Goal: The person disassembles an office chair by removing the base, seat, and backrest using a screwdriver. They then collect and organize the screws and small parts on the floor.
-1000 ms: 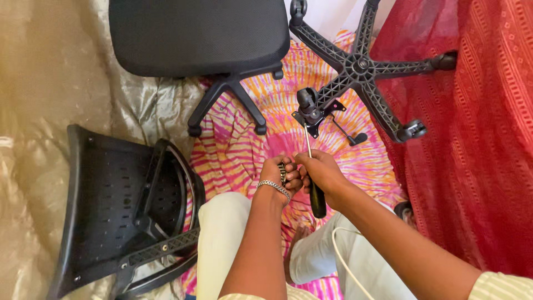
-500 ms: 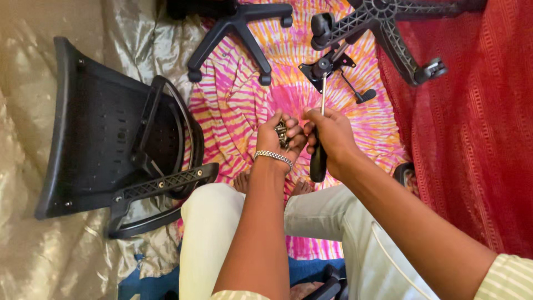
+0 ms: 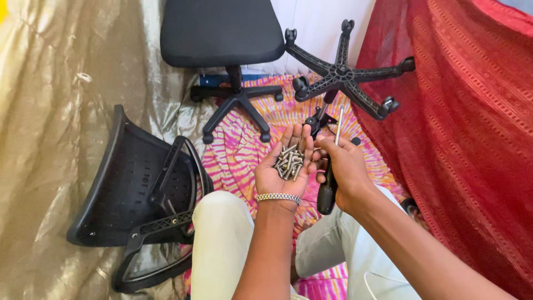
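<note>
The left hand (image 3: 284,166) lies palm up, cupped under a heap of screws (image 3: 288,161). Just beside it, the right hand (image 3: 344,169) grips a screwdriver (image 3: 328,186) upright, its fingertips seemingly touching the screws.

- Bright, even daylight; soft shadows only.
- Glare on the gold sheet (image 3: 50,111) at left.
- Focus sharp throughout; slight wide-angle stretch at edges.
</note>
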